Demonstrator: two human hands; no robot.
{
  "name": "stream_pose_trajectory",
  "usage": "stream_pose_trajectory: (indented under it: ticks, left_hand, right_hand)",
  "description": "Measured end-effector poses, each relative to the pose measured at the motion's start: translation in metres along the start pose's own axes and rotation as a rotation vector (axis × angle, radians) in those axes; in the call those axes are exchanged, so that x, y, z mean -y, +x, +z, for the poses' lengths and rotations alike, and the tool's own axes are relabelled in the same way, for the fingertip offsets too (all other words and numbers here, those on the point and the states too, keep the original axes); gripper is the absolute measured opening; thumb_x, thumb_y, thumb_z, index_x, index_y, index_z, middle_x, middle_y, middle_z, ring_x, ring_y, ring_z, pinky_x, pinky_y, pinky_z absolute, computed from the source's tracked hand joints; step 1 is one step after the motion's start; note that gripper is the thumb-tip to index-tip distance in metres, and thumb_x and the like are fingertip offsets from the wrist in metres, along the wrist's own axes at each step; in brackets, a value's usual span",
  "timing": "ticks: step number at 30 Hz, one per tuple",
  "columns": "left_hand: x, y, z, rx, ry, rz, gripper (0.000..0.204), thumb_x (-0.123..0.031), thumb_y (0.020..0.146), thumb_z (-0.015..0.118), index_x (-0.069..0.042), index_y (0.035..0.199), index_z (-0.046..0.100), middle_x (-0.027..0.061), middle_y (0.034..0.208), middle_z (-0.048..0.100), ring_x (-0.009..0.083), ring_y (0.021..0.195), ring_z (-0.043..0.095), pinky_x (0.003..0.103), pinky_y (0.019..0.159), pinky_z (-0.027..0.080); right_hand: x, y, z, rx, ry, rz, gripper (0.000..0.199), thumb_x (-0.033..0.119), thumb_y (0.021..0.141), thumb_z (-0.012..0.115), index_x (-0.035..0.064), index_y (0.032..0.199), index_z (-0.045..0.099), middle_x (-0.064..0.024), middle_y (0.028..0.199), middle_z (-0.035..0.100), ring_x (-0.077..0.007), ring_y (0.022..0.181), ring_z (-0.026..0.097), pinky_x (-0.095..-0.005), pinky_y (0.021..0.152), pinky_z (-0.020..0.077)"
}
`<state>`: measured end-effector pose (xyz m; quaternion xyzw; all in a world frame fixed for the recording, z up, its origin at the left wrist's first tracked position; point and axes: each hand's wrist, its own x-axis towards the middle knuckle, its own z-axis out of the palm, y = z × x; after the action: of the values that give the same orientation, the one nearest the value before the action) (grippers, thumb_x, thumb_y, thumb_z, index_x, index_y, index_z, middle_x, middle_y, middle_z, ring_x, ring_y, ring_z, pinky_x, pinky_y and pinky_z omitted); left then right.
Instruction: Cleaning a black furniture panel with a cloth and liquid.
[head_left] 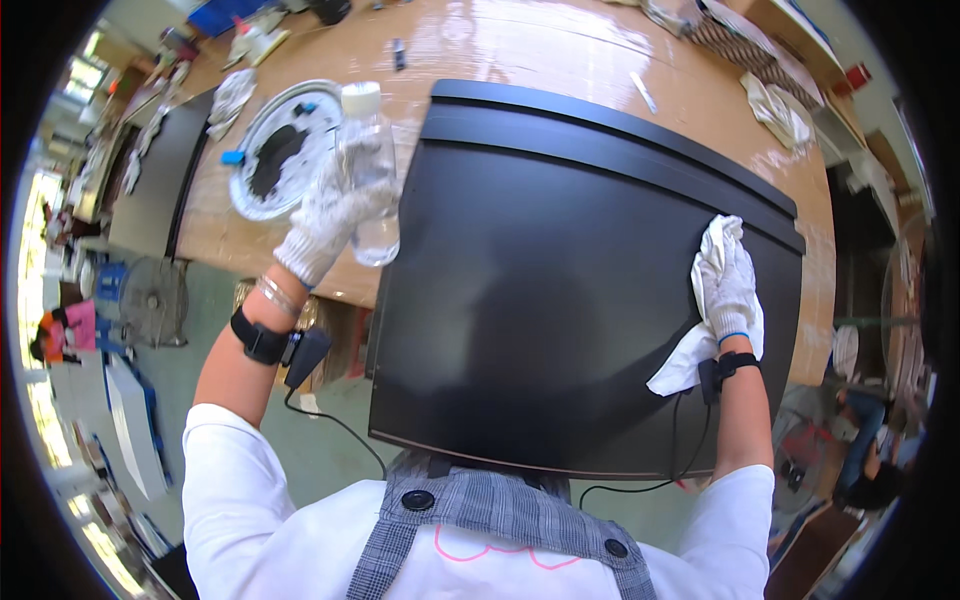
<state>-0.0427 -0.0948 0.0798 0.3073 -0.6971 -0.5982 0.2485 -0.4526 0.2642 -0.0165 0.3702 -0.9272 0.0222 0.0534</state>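
My left hand [335, 205], in a white knit glove, is wrapped round a clear plastic bottle [376, 235] with a white cap. The bottle holds a clear liquid and stands upright beside the left edge of a large black panel [560, 290]. On the right part of that panel, my gloved right hand [728, 285] presses a white cloth [685, 360] against the surface. The cloth bunches above the fingers and trails down below the wrist. A raised strip runs along the panel's far edge.
Behind my left hand, a round white lid [245, 185] with dark smears and a blue clip rests on the brown-covered table [400, 25]. Crumpled cloths [775, 110] lie at the far right. Another dark panel [160, 180] stands to the left. A person sits at the lower right.
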Motion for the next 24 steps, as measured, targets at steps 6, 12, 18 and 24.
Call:
stream_pose_trajectory:
  ticks: [6,12,18,24]
  left_hand:
    - [0.009,-0.150,-0.019,-0.273,0.042,-0.137,0.065,-0.011,0.072,0.078,-0.012,0.130,0.048,0.0055,0.114,0.057,0.0162,0.103,0.056,0.034,0.091,0.047]
    - [0.020,-0.236,0.023,-0.494,0.188,-0.220,0.071,-0.020,0.069,0.082,-0.013,0.131,0.047,0.0078,0.118,0.058,0.0180,0.105,0.056,0.036,0.093,0.047]
    - [0.011,-0.221,0.080,-0.523,0.198,-0.278,0.075,-0.021,0.069,0.082,-0.010,0.133,0.044,0.0086,0.119,0.057,0.0196,0.111,0.054,0.035,0.096,0.045]
    - [0.022,-0.209,0.114,-0.506,0.315,-0.355,0.079,-0.026,0.070,0.081,-0.008,0.136,0.042,0.0119,0.126,0.056,0.0230,0.116,0.054,0.036,0.099,0.043]
  right_hand:
    - [-0.005,-0.002,0.007,-0.028,-0.010,-0.057,0.072,0.040,0.086,0.060,0.0120,0.146,0.031,-0.0155,0.137,0.046,-0.0357,0.122,0.045,-0.0424,0.106,0.0350]
    - [0.004,0.004,-0.005,0.129,-0.033,-0.125,0.073,0.043,0.088,0.055,0.0124,0.148,0.026,-0.0146,0.143,0.042,-0.0355,0.121,0.048,-0.0425,0.105,0.0369]
    - [-0.004,0.003,-0.002,0.106,-0.055,-0.357,0.075,0.043,0.089,0.053,0.0139,0.151,0.020,-0.0121,0.152,0.029,-0.0342,0.132,0.036,-0.0412,0.112,0.0274]
    - [-0.019,0.002,0.010,0.162,0.028,-0.490,0.073,0.042,0.089,0.053,0.0156,0.150,0.023,-0.0119,0.151,0.031,-0.0349,0.135,0.034,-0.0406,0.114,0.0244]
